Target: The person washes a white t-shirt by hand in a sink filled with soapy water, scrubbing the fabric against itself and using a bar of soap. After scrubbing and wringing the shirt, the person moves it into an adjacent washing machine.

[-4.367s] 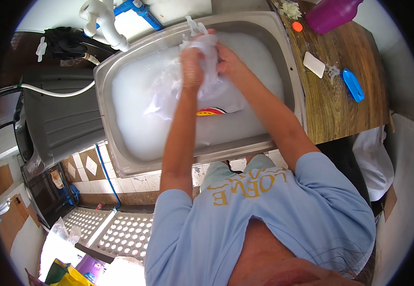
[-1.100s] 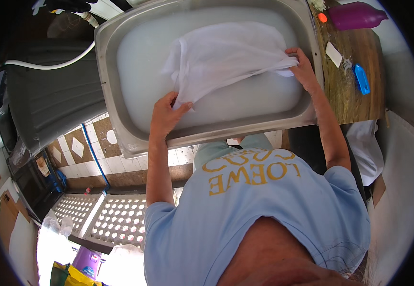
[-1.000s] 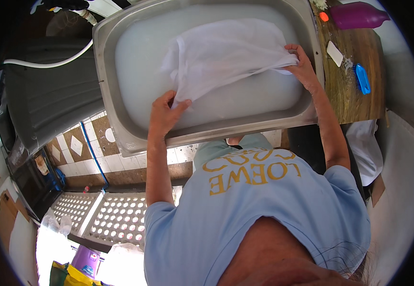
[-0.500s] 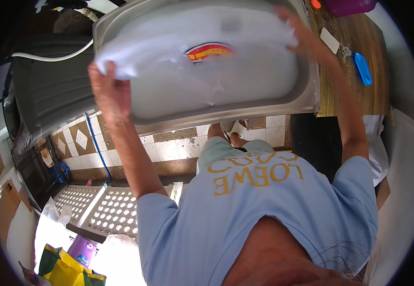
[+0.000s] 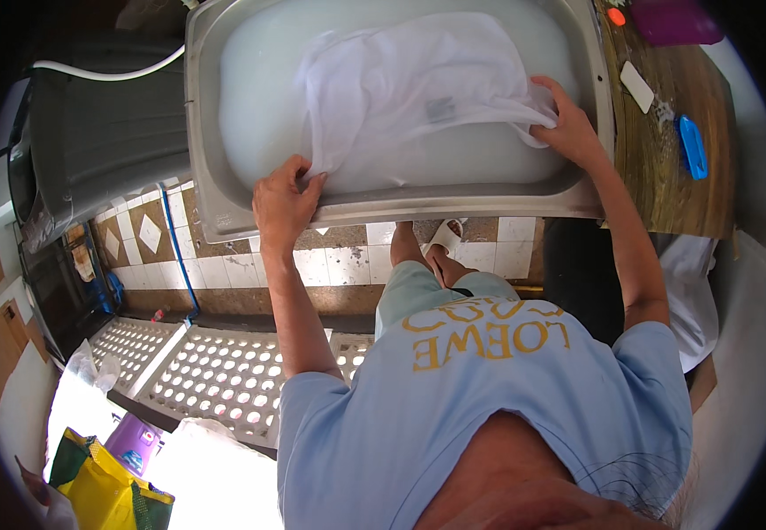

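Note:
A wet white cloth garment lies spread in cloudy water inside a grey metal sink basin. A small grey patch shows on the fabric near its lower right. My left hand pinches the garment's lower left corner over the basin's near rim. At the right side of the basin, my right hand grips the garment's right edge, thumb and fingers closed on it. Most of the fabric between the hands rests in the water, creased and partly sunk.
Right of the basin, a wooden counter carries a blue brush-like object, a white rectangular piece, an orange cap and a purple container. A dark grey appliance with a white hose stands left. A yellow-green bag sits lower left.
Both hands have come down and nearer the basin's front, the left one also rightward. The garment's red and yellow print is out of sight, and more of the cloth lies in the water.

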`<act>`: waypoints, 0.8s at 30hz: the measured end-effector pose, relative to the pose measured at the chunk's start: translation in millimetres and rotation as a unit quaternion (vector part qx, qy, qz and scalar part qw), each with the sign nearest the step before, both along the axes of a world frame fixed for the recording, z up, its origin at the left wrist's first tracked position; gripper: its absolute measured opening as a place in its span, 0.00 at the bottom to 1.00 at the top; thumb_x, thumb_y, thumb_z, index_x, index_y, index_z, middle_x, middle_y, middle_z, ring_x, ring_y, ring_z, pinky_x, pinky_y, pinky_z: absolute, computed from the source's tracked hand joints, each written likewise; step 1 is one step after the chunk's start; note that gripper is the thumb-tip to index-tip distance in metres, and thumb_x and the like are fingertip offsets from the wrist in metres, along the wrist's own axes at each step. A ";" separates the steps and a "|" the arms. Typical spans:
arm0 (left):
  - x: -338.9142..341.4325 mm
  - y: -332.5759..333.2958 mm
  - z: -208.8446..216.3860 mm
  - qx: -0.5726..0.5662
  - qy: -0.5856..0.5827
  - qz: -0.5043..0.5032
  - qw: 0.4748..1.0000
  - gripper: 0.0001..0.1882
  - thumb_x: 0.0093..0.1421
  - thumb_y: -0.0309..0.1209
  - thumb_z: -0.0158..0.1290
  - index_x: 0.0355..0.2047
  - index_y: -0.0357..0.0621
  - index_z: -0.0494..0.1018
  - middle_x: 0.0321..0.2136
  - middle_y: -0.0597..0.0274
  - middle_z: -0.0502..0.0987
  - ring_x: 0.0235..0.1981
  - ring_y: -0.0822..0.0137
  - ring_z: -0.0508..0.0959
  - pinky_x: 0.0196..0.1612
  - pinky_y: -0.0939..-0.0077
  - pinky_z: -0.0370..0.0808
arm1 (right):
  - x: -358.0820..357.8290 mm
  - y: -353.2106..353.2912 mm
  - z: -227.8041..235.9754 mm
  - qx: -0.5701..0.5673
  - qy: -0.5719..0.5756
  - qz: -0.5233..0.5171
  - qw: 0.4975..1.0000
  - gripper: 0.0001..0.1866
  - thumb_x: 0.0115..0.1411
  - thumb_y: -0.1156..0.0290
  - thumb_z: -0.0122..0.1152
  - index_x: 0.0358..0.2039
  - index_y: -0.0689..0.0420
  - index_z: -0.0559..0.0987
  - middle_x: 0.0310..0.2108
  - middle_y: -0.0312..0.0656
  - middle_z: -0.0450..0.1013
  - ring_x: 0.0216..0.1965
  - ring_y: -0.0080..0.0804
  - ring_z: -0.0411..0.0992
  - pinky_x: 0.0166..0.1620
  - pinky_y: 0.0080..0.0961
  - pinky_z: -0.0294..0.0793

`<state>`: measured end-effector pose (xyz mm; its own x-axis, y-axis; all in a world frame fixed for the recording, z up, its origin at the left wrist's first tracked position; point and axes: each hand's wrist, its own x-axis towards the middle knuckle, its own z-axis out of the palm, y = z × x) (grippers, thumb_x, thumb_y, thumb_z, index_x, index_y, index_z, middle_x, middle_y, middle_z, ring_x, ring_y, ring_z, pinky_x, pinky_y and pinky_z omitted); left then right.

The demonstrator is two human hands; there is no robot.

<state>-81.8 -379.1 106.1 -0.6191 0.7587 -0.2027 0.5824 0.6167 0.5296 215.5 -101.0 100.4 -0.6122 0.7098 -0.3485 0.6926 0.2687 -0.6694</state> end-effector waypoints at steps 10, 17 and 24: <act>-44.7 8.3 17.1 0.388 -0.368 0.080 0.841 0.06 0.61 0.28 0.53 0.39 0.43 0.73 0.30 0.68 0.78 0.33 0.78 0.75 0.38 0.80 0.71 | 10.1 48.9 82.8 -0.298 0.393 0.016 0.870 0.31 0.55 0.71 0.58 0.60 0.56 0.60 0.42 0.43 0.73 0.44 0.29 0.72 0.51 0.28 0.68; -61.7 44.1 -28.6 0.268 -0.537 0.108 0.793 0.10 0.61 0.33 0.53 0.40 0.40 0.74 0.35 0.64 0.79 0.37 0.72 0.78 0.43 0.76 0.74 | -41.3 37.3 7.6 -0.496 0.411 -0.230 0.730 0.20 0.61 0.58 0.55 0.47 0.60 0.72 0.41 0.39 0.73 0.41 0.29 0.72 0.47 0.30 0.72; -85.2 60.9 -14.8 0.272 -0.587 0.088 0.757 0.12 0.61 0.30 0.52 0.43 0.38 0.73 0.37 0.61 0.79 0.38 0.71 0.78 0.40 0.79 0.74 | -44.2 45.7 30.5 -0.348 0.411 -0.195 0.820 0.13 0.63 0.63 0.52 0.43 0.58 0.73 0.32 0.39 0.74 0.29 0.24 0.73 0.35 0.21 0.74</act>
<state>-167.0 -318.1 91.3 -0.3548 0.8545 -0.3794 -0.5529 0.1354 0.8221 171.3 -55.3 130.8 -0.6175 0.7112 -0.3360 -0.1258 -0.5110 -0.8503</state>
